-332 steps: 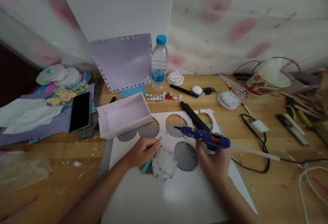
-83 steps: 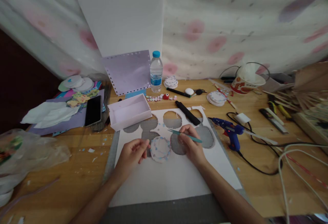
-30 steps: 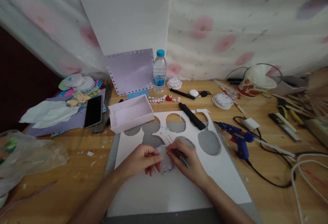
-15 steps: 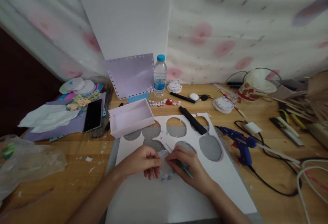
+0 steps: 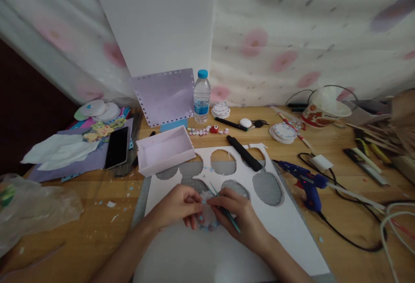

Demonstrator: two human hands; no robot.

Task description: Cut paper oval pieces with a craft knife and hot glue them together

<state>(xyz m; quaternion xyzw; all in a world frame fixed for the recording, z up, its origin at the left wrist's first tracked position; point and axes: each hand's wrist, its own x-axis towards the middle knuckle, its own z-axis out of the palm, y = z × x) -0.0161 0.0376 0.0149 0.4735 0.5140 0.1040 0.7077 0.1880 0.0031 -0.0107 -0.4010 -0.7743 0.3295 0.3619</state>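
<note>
The wooden tabletop (image 5: 330, 153) carried a big white sheet (image 5: 227, 248) with round holes cut in it, lying at the near edge, around the middle. On this sheet, just in front of the person, both hands met over a small round paper disc (image 5: 207, 219) with blue trim, mostly hidden under the fingers. The left hand (image 5: 177, 205) was pinching the disc at its left side. The right hand (image 5: 241, 218) was closed around thin teal tweezers (image 5: 223, 207), whose tips pointed to the spot between the two thumbs. As I judged it, a small decoration was being set on the disc rim; I could not see the piece itself. The next move would need a steady, light press, with the disc kept flat.

Toward the far left of the sheet stood a shallow pink box (image 5: 164, 150), touching its edge. A black pen-like tool (image 5: 244, 152) lay across the far holes. A blue glue gun (image 5: 304, 181) stood just beside the sheet's right edge, its cable running toward the near right corner. Small beads (image 5: 207, 130) lay further back, near a water bottle (image 5: 201, 97). Nothing stood between the hands and the disc.
</note>
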